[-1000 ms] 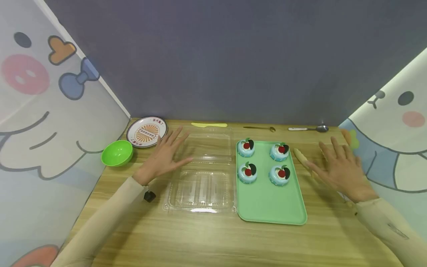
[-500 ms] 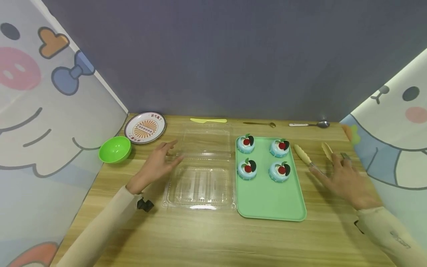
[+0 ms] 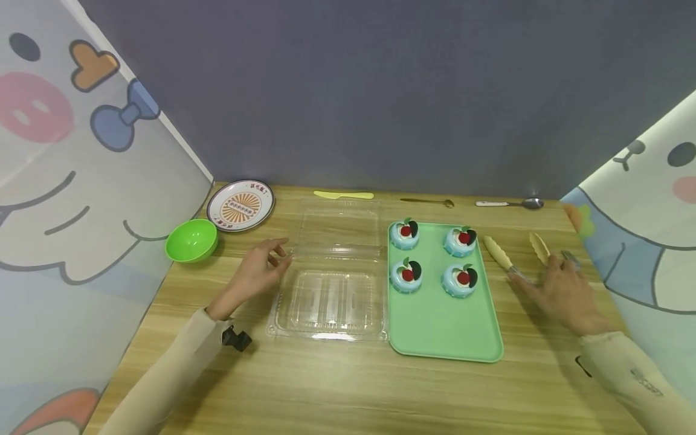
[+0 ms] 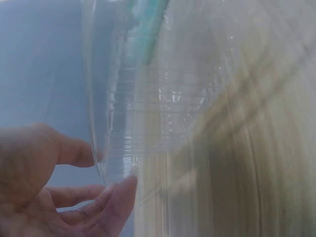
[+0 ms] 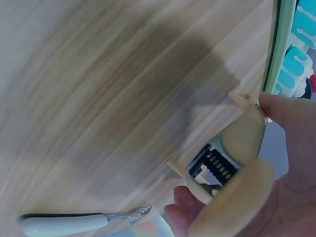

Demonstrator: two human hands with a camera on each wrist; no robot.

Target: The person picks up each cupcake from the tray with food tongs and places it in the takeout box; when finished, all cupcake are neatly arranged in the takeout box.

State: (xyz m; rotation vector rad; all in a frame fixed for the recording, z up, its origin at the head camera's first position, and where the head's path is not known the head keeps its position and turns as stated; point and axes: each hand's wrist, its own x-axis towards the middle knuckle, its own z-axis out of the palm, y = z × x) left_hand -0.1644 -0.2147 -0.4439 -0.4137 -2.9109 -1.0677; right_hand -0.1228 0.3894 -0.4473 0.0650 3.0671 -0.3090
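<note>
- Well, the wooden table point(image 3: 326, 386) is the biggest thing here, reaching out past every side of the green tray.
- The clear plastic box point(image 3: 334, 257) lies spread open just left of the tray, lid half farther off. Thin stuff like that probably skids or dents, so a light hold on its rim, without tugging, should serve best.
- The green tray point(image 3: 446, 326) itself lies flat, its nearer part bare.
- The tongs point(image 3: 497, 252) are right of the tray, arms spread wide, one pale tip just beside the tray's edge. That tip could knock the tray, I'd say, so a small lift before any sideways swing seems wise.
- The right hand point(image 3: 565, 299), right of the tray, holds the tongs: thumb at one arm, fingers curled about the other. An even squeeze from both sides should bring the tips together squarely.
- The left hand point(image 3: 255, 275), beyond the box from the tray, has thumb and fingers bent around the box's edge; how firmly they pinch, I cannot tell.
- The patterned plate point(image 3: 241, 206) is far left of the tray, the green bowl point(image 3: 191, 240) farther left and nearer.
- The yellow knife point(image 3: 344, 195), white-handled spoon point(image 3: 505, 204) and thin brass-coloured spoon point(image 3: 429, 200) line up beyond the tray's far edge.
- Four little blue cakes point(image 3: 405, 284) stand upright on the tray's farther half, in two rows of two.
</note>
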